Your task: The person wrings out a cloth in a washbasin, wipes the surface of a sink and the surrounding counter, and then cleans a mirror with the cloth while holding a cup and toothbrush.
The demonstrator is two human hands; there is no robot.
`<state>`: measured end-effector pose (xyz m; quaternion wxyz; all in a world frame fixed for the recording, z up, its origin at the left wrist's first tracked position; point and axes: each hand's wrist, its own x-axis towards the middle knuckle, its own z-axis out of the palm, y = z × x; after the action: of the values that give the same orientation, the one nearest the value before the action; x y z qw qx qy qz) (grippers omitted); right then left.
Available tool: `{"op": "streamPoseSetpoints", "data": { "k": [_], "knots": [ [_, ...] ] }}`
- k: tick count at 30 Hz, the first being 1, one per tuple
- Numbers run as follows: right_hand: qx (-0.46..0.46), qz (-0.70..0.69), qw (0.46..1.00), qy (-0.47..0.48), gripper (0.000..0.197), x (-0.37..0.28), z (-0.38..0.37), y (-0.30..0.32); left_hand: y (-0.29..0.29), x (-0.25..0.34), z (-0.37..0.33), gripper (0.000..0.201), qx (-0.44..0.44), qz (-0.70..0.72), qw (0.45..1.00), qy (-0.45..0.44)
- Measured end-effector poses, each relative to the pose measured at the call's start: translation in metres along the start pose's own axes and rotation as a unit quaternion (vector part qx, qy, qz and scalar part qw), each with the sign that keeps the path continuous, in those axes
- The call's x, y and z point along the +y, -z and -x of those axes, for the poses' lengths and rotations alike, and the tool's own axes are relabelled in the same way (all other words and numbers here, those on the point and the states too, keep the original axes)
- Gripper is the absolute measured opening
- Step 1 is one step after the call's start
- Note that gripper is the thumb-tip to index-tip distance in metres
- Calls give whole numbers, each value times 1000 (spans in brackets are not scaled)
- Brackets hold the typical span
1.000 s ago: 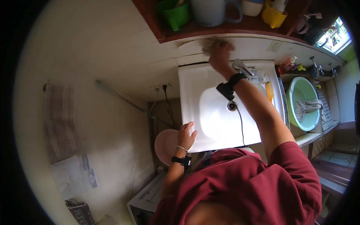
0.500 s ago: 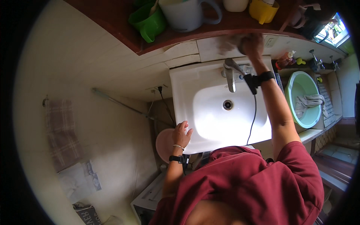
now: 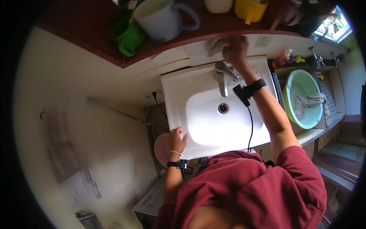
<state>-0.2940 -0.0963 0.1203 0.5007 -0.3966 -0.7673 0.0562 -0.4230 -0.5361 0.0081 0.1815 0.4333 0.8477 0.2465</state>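
Note:
My right hand (image 3: 237, 52) reaches over the faucet (image 3: 222, 78) to the wall under the shelf. Its fingers are closed on a blurred greyish cloth (image 3: 218, 46), which lies against the white wall tile (image 3: 195, 53). My left hand (image 3: 177, 140) rests on the left rim of the white sink (image 3: 198, 82), fingers apart and nothing in them. No water shows running from the faucet, and the drain (image 3: 223, 108) is uncovered.
Above hangs a wooden shelf (image 3: 164, 49) with a green cup (image 3: 129, 38), a pale mug (image 3: 158, 23) and a yellow cup (image 3: 249, 10). A green basin (image 3: 291, 86) holding a grey cloth (image 3: 305, 105) stands at right, near a soap bottle (image 3: 281, 60). A black cable (image 3: 251, 129) trails from my right wrist.
My right hand has moved left along the wall with the cloth. The whole view has shifted slightly, while my left hand stays on the sink rim.

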Motion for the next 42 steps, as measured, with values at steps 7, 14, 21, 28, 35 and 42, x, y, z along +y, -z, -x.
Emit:
{"op": "streamPoseSetpoints", "data": {
  "k": [7,14,21,28,35,42],
  "knots": [
    [-15,23,994,104,39,-20,-15,77,6,5,2,46,-19,16,999,42],
    [58,170,984,2,58,66,-32,57,-4,18,-7,50,14,-71,997,-12],
    [-57,-10,993,102,57,-28,-6,41,-9,14,-3,51,19,-83,996,31],
    [154,-4,988,6,33,81,-48,121,-10,11,-2,53,18,-81,995,51],
    [107,8,994,-30,37,78,-38,69,-10,31,-13,57,-5,-112,988,102],
    [-13,-229,973,6,31,42,-5,58,-8,15,-9,60,-34,-100,987,119]
  ]
}}
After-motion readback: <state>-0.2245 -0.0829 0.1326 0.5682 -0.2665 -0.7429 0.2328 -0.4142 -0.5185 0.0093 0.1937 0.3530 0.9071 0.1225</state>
